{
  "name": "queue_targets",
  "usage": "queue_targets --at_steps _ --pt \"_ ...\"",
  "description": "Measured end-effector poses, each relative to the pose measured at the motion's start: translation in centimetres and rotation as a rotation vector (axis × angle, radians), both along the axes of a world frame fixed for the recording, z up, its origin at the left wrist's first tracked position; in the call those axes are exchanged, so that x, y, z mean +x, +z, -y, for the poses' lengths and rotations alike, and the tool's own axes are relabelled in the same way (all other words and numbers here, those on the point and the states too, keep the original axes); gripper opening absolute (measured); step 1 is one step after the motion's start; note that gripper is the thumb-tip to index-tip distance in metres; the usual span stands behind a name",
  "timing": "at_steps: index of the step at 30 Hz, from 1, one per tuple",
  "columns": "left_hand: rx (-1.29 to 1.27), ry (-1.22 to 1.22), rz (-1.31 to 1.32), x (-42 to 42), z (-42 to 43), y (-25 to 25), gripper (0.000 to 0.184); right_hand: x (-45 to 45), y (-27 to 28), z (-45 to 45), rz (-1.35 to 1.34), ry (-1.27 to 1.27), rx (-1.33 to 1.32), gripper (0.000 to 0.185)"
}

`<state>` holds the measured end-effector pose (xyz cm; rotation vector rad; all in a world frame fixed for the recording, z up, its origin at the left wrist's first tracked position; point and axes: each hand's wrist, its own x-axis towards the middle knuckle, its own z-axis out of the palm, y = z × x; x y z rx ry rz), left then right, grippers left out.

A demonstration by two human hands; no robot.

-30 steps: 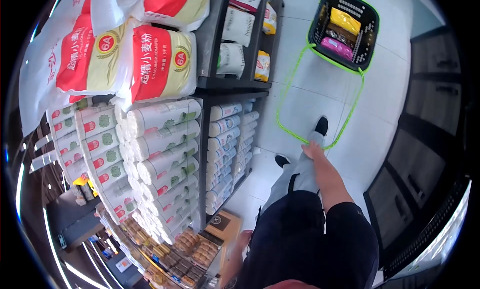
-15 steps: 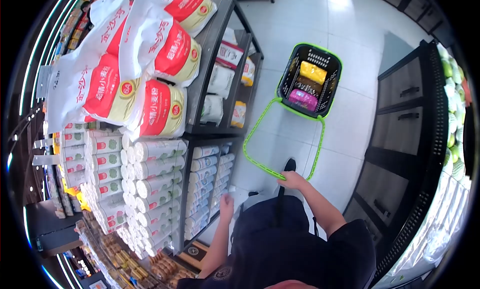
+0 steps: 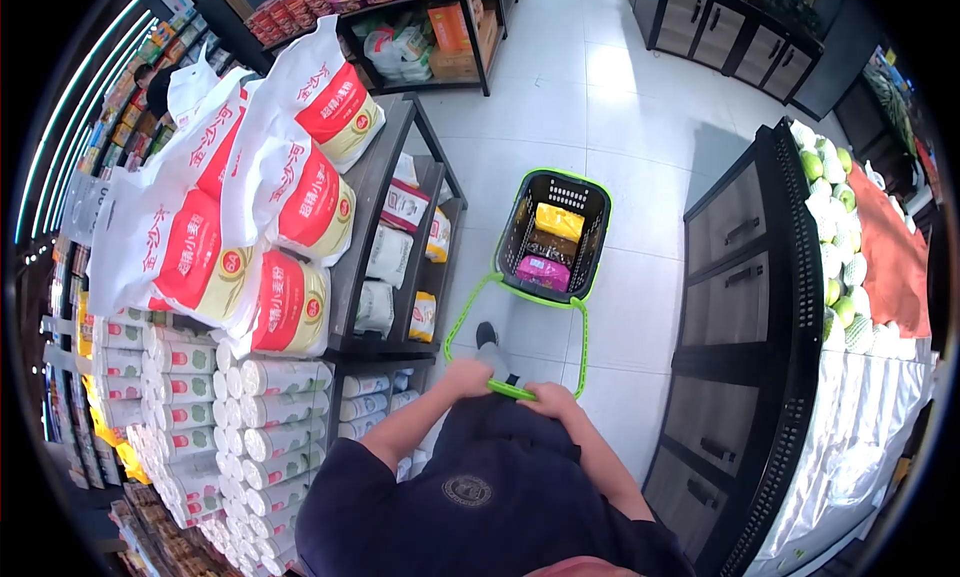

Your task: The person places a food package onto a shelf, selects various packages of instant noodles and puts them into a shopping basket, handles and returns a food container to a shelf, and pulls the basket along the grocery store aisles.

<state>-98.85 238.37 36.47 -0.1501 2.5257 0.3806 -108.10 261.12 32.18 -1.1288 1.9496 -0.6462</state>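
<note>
A black shopping basket (image 3: pixel 507 239) with a green rim stands ahead of me over the floor, its long green handle (image 3: pixel 584 349) stretched back toward my body. My right hand (image 3: pixel 550 400) is closed round the near bar of the handle. Beside it, my left hand (image 3: pixel 468 379) is closed at the left end of that same bar. Inside the basket lie a yellow packet (image 3: pixel 559 221), a dark brown packet (image 3: pixel 551 248) and a magenta packet (image 3: pixel 543 272). Whether the basket touches the floor is hard to tell.
On my left, a shelf rack (image 3: pixel 347 317) carries flour sacks (image 3: pixel 310 202) above stacked white rolls (image 3: pixel 285 414). Black cabinets (image 3: pixel 735 297) with wrapped green fruit (image 3: pixel 838 227) line the right. A tiled aisle (image 3: pixel 640 202) runs between. Another shelf (image 3: pixel 420 85) stands farther ahead.
My left hand has come from beside the shelf to the basket handle, next to my right hand. The view has tilted up and shows more of the aisle; the foot positions differ.
</note>
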Motion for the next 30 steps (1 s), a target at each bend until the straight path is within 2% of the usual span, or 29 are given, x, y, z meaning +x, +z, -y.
queue_targets --at_steps 3,9,11,15,17,20,21,24,26,28,30 --pt "-0.022 -0.091 -0.022 -1.7 1.7 -0.7 0.029 -2.7 -0.2 1.8 0.021 0.001 0.045 0.044" --pt "0.068 0.015 -0.049 -11.7 8.4 -3.3 0.025 -11.7 1.2 8.5 -0.026 -0.039 0.213 0.046" --pt "0.09 -0.068 -0.032 -16.1 11.1 -3.3 0.025 -14.8 1.3 10.5 -0.198 -0.106 0.161 0.043" --pt "0.229 -0.136 -0.071 -25.1 16.0 -3.5 0.027 -21.2 1.4 14.2 -0.377 -0.151 0.22 0.034" --pt "0.247 -0.14 -0.031 -28.9 17.2 -3.3 0.028 -22.6 2.0 14.9 -0.628 -0.444 0.151 0.027" --pt "0.273 -0.123 -0.022 -34.3 19.4 -2.6 0.028 -26.5 1.5 16.8 -0.61 -0.605 0.285 0.027" --pt "0.269 -0.096 -0.062 -35.7 19.8 -2.9 0.029 -28.4 0.7 17.2 -0.467 -0.635 0.254 0.028" --pt "0.284 -0.101 -0.063 -40.3 20.9 -2.8 0.032 -33.8 -0.1 18.3 -0.412 -0.722 0.172 0.026" --pt "0.244 -0.157 -0.094 -43.6 21.7 -2.4 0.035 -36.9 0.1 19.1 -0.394 -0.776 0.075 0.022" --pt "0.335 -0.151 -0.051 -47.3 22.3 -2.1 0.036 -40.0 0.3 19.2 -0.494 -0.816 0.009 0.017" --pt "0.333 -0.18 -0.033 -51.3 22.6 -1.7 0.036 -44.0 0.5 19.1 -0.484 -0.844 -0.024 0.016"
